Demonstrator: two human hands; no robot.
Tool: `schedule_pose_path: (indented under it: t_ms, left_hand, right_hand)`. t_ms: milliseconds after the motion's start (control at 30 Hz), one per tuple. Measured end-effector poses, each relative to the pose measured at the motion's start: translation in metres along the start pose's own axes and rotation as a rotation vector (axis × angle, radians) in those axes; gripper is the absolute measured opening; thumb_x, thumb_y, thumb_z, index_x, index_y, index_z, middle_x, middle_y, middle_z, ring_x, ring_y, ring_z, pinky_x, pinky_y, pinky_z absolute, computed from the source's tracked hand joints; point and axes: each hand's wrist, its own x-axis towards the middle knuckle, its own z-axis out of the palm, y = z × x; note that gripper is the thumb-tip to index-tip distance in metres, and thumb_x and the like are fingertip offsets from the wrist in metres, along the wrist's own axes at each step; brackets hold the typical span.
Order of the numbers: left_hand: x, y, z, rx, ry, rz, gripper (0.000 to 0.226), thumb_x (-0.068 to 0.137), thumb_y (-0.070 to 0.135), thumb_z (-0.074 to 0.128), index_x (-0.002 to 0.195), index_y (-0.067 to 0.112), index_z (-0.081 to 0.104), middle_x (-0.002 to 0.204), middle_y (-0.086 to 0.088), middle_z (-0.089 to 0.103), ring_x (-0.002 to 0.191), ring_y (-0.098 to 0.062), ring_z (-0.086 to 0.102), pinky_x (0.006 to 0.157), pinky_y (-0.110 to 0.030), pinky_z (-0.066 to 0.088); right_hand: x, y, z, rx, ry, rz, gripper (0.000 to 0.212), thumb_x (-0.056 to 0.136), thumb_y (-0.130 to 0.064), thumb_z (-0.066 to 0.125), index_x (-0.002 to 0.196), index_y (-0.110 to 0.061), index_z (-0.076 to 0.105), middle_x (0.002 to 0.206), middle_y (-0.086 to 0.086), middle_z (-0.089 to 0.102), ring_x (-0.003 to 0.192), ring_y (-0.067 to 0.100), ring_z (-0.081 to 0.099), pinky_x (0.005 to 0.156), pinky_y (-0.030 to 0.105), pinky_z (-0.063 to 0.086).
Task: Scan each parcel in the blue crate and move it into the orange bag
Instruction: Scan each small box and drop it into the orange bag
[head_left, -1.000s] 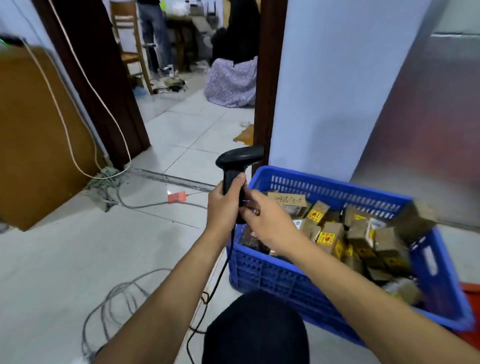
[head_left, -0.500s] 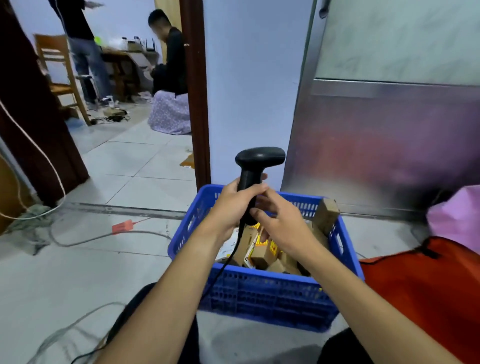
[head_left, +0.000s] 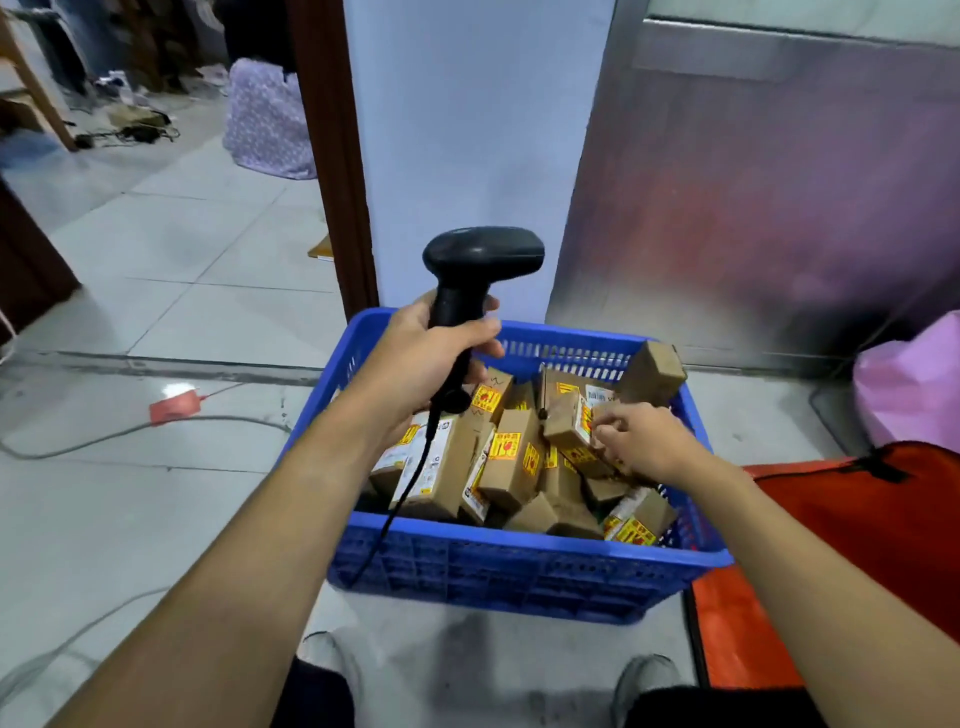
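Left hand (head_left: 421, 364) grips the handle of a black plastic handheld barcode scanner (head_left: 483, 254), held upright over the back-left corner of the blue plastic lattice crate (head_left: 519, 571). The scanner's cable (head_left: 400, 499) hangs over the crate's front wall. Right hand (head_left: 644, 441) is inside the crate, fingers curled, pinching a small brown cardboard parcel with a yellow-red label (head_left: 563, 423) that lies among the other parcels. The crate sits on the grey tiled floor (head_left: 156, 493). The orange fabric bag (head_left: 857, 519) lies just beside the crate, on its right.
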Motion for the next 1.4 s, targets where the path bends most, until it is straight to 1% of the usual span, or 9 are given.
schedule_pose_path:
  t_ms: [167, 333, 433, 500, 700, 1000, 1100, 1300, 1400]
  left_hand:
    - [0.013, -0.008, -0.001, 0.124, 0.013, -0.049, 0.021, 0.092, 0.008, 0.07, 0.108, 0.022, 0.071, 0.075, -0.002, 0.071, 0.057, -0.01, 0.06, 0.058, -0.024, 0.05]
    - [0.032, -0.018, 0.008, 0.117, 0.093, -0.151, 0.011, 0.092, 0.007, 0.065, 0.1, 0.015, 0.069, 0.066, 0.0, 0.06, 0.051, -0.011, 0.053, 0.049, -0.022, 0.047]
    - [0.037, -0.022, 0.015, 0.1, 0.093, -0.166, 0.013, 0.093, 0.008, 0.065, 0.103, 0.014, 0.07, 0.07, -0.003, 0.061, 0.053, -0.013, 0.054, 0.054, -0.025, 0.049]
    - [0.039, -0.023, 0.019, 0.098, 0.076, -0.166, 0.015, 0.092, 0.008, 0.066, 0.104, 0.015, 0.071, 0.07, -0.003, 0.062, 0.056, -0.014, 0.055, 0.055, -0.026, 0.05]
    - [0.039, -0.026, 0.021, 0.144, -0.025, -0.179, 0.014, 0.094, 0.012, 0.068, 0.107, 0.018, 0.071, 0.069, 0.0, 0.065, 0.057, -0.011, 0.058, 0.056, -0.023, 0.051]
    - [0.03, -0.024, 0.003, 0.155, -0.035, -0.165, 0.019, 0.093, 0.01, 0.07, 0.11, 0.019, 0.071, 0.075, -0.003, 0.07, 0.056, -0.01, 0.059, 0.052, -0.018, 0.05]
    - [0.029, -0.019, 0.0, 0.109, -0.02, -0.148, 0.016, 0.092, 0.01, 0.07, 0.106, 0.018, 0.072, 0.073, -0.002, 0.069, 0.053, -0.009, 0.058, 0.046, -0.017, 0.045]
    - [0.032, -0.018, 0.0, 0.115, 0.051, -0.117, 0.008, 0.091, 0.01, 0.07, 0.098, 0.014, 0.07, 0.066, 0.001, 0.067, 0.051, -0.013, 0.057, 0.055, -0.028, 0.051]
    - [0.032, -0.016, 0.0, 0.082, 0.11, -0.083, 0.007, 0.092, 0.012, 0.07, 0.098, 0.01, 0.069, 0.062, 0.003, 0.062, 0.05, -0.014, 0.056, 0.052, -0.027, 0.049]
  right_hand:
    - [0.038, 0.014, 0.035, -0.234, -0.172, 0.097, 0.025, 0.104, -0.042, 0.051, 0.092, -0.022, 0.06, 0.091, 0.002, 0.065, 0.08, 0.015, 0.062, 0.078, 0.037, 0.053]
    - [0.058, -0.011, 0.08, -0.357, -0.249, -0.07, 0.044, 0.103, -0.056, 0.045, 0.127, -0.019, 0.05, 0.105, 0.002, 0.064, 0.095, 0.021, 0.064, 0.081, 0.037, 0.049]
    - [0.061, -0.028, 0.107, -0.341, -0.345, -0.064, 0.072, 0.104, -0.059, 0.039, 0.153, -0.007, 0.031, 0.138, 0.014, 0.06, 0.125, 0.03, 0.06, 0.102, 0.045, 0.047]
    - [0.066, -0.031, 0.121, -0.347, -0.407, -0.023, 0.08, 0.103, -0.061, 0.041, 0.155, -0.003, 0.024, 0.143, 0.017, 0.056, 0.13, 0.033, 0.056, 0.106, 0.046, 0.046]
    - [0.082, -0.026, 0.146, 0.095, -0.416, 0.249, 0.091, 0.096, -0.064, 0.053, 0.16, -0.013, 0.011, 0.156, 0.018, 0.04, 0.137, 0.035, 0.047, 0.112, 0.046, 0.04]
    - [0.087, -0.018, 0.155, 0.49, -0.42, 0.349, 0.117, 0.083, -0.049, 0.08, 0.162, -0.013, 0.002, 0.161, 0.014, 0.034, 0.143, 0.032, 0.041, 0.119, 0.046, 0.035]
    - [0.09, -0.023, 0.151, 0.605, -0.403, 0.364, 0.108, 0.082, -0.044, 0.083, 0.157, -0.017, 0.011, 0.151, 0.012, 0.047, 0.131, 0.028, 0.051, 0.113, 0.044, 0.041]
    - [0.089, -0.023, 0.124, 0.668, -0.327, 0.347, 0.112, 0.065, -0.062, 0.082, 0.153, -0.026, 0.023, 0.139, 0.009, 0.054, 0.122, 0.027, 0.056, 0.107, 0.051, 0.048]
    - [0.08, -0.023, 0.095, 0.742, -0.256, 0.312, 0.094, 0.077, -0.057, 0.079, 0.152, -0.026, 0.031, 0.133, 0.007, 0.059, 0.118, 0.024, 0.06, 0.097, 0.044, 0.056]
